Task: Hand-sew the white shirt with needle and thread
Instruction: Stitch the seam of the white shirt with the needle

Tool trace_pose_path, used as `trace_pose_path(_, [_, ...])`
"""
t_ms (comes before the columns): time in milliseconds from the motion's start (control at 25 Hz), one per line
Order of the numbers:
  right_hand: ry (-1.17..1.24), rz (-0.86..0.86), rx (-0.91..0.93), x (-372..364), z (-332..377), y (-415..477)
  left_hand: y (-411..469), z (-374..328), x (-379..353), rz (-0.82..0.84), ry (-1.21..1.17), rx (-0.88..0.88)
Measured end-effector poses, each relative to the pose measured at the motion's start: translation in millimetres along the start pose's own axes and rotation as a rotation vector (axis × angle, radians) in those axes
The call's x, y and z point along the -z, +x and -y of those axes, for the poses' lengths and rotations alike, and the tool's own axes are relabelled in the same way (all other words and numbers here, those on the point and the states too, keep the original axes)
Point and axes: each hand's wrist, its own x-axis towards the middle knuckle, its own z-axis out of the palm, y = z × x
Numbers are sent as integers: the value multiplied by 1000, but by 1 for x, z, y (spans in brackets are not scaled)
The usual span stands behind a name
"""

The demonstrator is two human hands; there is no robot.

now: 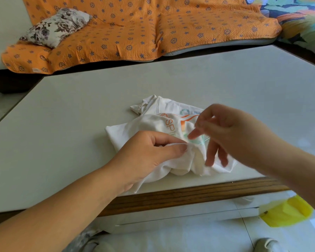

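Observation:
The white shirt (153,124), printed with orange letters and teal shapes, lies crumpled near the front edge of the table (62,115). My left hand (147,153) pinches a fold of its fabric between thumb and forefinger at the lower middle. My right hand (224,131) hovers just above the shirt's right side and is blurred by motion. Its thumb and forefinger are pinched together while the other fingers point down toward the cloth. The needle and thread are too fine to make out in the blur.
The pale table has a wooden front edge (189,195). A sofa with an orange patterned cover (135,33) and a floral cushion (56,26) stands behind it. A yellow object (287,213) lies on the floor at the lower right.

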Motion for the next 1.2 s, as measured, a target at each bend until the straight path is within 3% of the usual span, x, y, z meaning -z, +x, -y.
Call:
trace_pose_path(400, [3,133,-39,0,-4,-15,-2,0,3,-60,142,-54])
trace_pose_path(1200, [-8,219,-75,6,-5,-13,1,1,2,-25,75,-46])
